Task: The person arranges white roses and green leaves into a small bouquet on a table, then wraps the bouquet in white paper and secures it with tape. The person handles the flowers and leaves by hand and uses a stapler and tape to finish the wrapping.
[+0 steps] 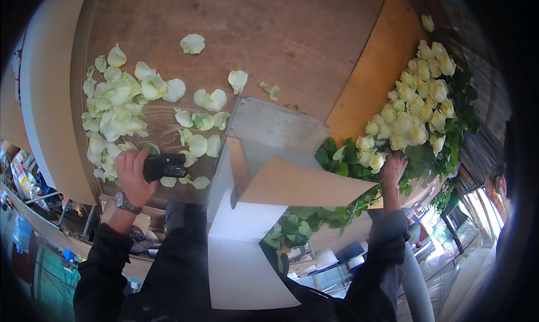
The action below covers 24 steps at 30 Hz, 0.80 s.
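My left hand (133,173) is closed round a glossy black hand tool (164,167), whose exact kind I cannot make out. Beneath and beyond that hand, pale green-white rose petals (117,111) lie heaped on the brown wooden table. On the right, my right hand (394,168) reaches in at the near edge of a pile of cream roses (412,106). Its fingers are bent round a rose just below the blooms; leaves and flowers partly hide the fingertips. Between my arms stands a folded piece of cardboard (303,183), brown on one face and white on another.
A grey metal plate (269,120) is set on the wooden table (252,36), behind the cardboard. Rose leaves (300,224) stick out below it. A tall board (53,92) borders the table at left. Boxes and other clutter sit under the table's near edge.
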Available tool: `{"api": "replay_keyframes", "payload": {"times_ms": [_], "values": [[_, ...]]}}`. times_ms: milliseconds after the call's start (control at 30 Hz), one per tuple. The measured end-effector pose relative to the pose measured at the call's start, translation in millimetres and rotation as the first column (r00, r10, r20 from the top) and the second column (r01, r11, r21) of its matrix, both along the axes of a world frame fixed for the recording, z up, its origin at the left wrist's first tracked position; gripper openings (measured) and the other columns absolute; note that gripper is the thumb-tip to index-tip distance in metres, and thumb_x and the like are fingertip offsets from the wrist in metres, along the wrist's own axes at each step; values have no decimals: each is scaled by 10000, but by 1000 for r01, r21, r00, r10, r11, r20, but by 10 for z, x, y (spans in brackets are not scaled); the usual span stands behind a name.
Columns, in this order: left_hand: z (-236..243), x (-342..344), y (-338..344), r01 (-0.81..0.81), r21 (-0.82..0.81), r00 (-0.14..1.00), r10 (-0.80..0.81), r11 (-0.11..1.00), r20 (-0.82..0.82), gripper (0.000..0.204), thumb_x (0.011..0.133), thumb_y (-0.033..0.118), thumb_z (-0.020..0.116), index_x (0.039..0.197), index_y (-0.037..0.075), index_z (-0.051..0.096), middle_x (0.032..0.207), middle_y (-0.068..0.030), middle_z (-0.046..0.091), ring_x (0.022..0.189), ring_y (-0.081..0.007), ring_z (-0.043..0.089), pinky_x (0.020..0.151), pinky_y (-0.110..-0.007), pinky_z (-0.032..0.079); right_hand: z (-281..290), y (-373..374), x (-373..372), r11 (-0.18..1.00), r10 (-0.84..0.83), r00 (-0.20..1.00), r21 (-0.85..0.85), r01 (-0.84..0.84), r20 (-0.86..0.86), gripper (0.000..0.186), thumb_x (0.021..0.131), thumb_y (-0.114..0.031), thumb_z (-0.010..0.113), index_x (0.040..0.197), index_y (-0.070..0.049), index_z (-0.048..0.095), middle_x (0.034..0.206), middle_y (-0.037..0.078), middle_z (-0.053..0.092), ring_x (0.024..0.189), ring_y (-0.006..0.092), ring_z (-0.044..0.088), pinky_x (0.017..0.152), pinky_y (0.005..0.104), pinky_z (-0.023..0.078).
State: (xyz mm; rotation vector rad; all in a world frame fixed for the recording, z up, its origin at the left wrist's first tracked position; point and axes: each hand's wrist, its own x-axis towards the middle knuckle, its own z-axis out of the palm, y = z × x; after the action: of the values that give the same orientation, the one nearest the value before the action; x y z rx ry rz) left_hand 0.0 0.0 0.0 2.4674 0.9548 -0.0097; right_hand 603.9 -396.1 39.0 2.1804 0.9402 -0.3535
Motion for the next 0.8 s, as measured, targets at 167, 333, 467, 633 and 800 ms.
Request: {"api": "replay_keyframes", "payload": {"times_ms": [167, 333, 467, 633, 800], "values": [[19, 18, 29, 10, 2, 1000, -10, 1000, 9, 746, 580, 115, 771, 1308, 80, 615, 1156, -141, 613, 1107, -383, 552, 964, -509, 409, 18, -215, 230, 974, -16, 993, 224, 43, -121, 342, 779, -25, 627, 1103, -38, 739, 1209, 174, 664, 1119, 399, 611, 1028, 507, 415], [73, 44, 43, 18, -34, 999, -19, 999, -42, 759, 557, 94, 789, 1295, 79, 612, 1127, -143, 605, 1087, -386, 552, 963, -506, 415, 300, -512, 501, 613, -344, 851, 591, 524, -397, 289, 888, -63, 670, 1151, 52, 698, 1025, 202, 740, 1104, 332, 679, 943, 444, 529], [95, 53, 34, 32, -11, 998, -32, 999, -45, 767, 551, 80, 801, 1293, 78, 606, 1123, -146, 600, 1088, -387, 550, 959, -502, 422, 699, -837, 560, 657, -253, 945, 680, 326, -208, 353, 932, -90, 678, 1271, 2, 639, 1207, 174, 669, 1145, 299, 640, 982, 412, 500], [69, 64, 12, 43, 0, 998, -43, 999, -54, 770, 567, 78, 805, 1308, 78, 592, 1126, -157, 592, 1084, -395, 542, 947, -506, 423, 1060, -995, 447, 693, -63, 984, 702, 164, -168, 462, 925, -49, 649, 1383, -100, 607, 1234, 152, 615, 1191, 306, 562, 1044, 411, 435], [76, 70, 16, 53, 4, 997, -53, 999, -57, 780, 571, 67, 801, 1318, 80, 578, 1112, -163, 587, 1068, -404, 545, 931, -509, 424, 1162, -882, 377, 518, -181, 885, 724, 457, -429, 465, 916, -30, 653, 1377, -70, 603, 1269, 118, 621, 1174, 245, 572, 1044, 377, 444]]}}
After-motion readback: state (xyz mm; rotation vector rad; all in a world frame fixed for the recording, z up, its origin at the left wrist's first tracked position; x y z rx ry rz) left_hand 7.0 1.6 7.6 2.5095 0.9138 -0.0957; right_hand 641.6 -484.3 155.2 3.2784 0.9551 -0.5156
